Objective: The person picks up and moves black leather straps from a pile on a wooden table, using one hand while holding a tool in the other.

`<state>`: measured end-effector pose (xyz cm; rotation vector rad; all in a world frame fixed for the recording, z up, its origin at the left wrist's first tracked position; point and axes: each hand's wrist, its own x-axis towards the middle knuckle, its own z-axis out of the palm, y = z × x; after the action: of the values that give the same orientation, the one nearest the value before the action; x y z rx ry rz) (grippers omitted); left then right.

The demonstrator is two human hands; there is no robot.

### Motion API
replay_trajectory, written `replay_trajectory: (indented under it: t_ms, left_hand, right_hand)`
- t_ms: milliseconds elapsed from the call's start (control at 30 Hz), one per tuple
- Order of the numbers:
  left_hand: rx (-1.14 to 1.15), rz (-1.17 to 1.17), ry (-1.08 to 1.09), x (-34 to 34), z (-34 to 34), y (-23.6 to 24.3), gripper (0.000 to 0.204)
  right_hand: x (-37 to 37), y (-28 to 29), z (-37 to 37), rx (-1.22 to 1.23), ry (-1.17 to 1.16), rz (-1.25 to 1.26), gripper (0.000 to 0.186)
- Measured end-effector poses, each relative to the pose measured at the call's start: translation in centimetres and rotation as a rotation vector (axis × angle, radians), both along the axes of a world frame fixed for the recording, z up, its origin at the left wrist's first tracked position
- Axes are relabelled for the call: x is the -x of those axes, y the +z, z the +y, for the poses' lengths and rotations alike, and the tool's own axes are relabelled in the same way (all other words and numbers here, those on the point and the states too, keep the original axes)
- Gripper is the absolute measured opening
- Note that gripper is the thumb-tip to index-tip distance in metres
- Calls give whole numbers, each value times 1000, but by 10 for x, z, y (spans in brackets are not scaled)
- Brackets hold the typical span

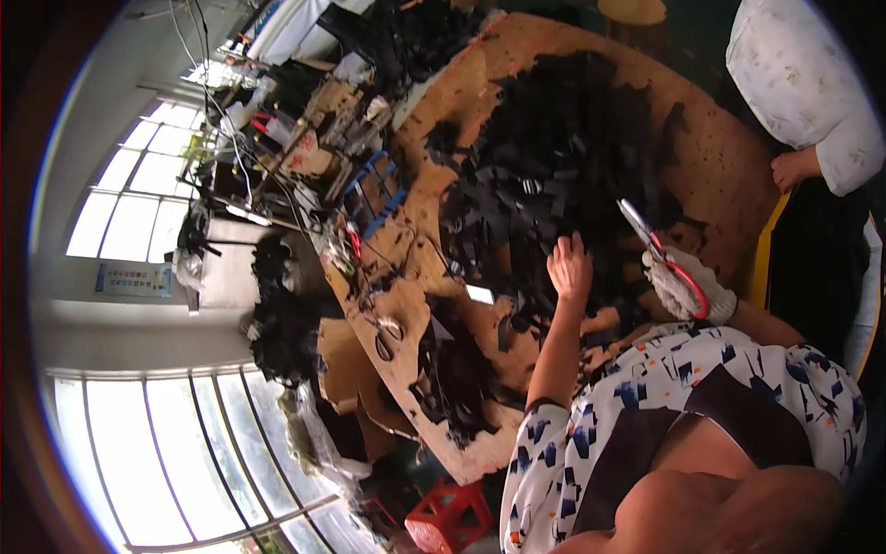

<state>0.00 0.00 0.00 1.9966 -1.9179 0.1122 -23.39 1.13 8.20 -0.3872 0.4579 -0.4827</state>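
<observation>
My bare left hand [569, 270] reaches onto a spread of dark cut fabric pieces [554, 138], fingers slightly bent and apart, fingertips at the pile. To its right, my right hand [681, 286], in a white knit glove, grips red-handled scissors [641, 224], blades angled up toward the upper left. A small white rectangular item [480, 294] lies below and left of my left hand. More black pieces [448, 369] lie on the wooden tabletop [420, 240] toward the lower left.
A blue crate [374, 189], tools and clutter line the table's left edge. A red stool [448, 522] stands below. At upper right are another person's pale sleeve [803, 83] and hand [792, 171], above a black item with yellow edging [798, 268]. Windows are at left.
</observation>
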Motion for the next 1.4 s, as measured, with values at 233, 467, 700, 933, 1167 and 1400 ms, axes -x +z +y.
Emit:
replay_trajectory:
  t_ms: [233, 467, 700, 933, 1167, 1400]
  left_hand:
    - [211, 390, -62, -8, 12, 28, 22]
    - [179, 911, 60, -14, 48, 88, 17]
    - [60, 1420, 5, -22, 69, 154, 21]
    - [-172, 1377, 42, -3, 36, 114, 19]
    - [-269, 1512, 80, 10, 33, 115, 11]
    - [-210, 1427, 32, 19, 33, 100, 10]
  right_hand:
    - [-8, 0, -3, -80, -12, -145, 33]
    - [-13, -5, -10, -191, 21, -401, 31]
    - [-15, 14, -5, -252, -39, -413, 32]
    - [-15, -4, -12, -139, -106, -185, 30]
    - [-12, -8, -3, -391, -102, -216, 29]
    - [-13, 5, -2, 125, -1, 189, 46]
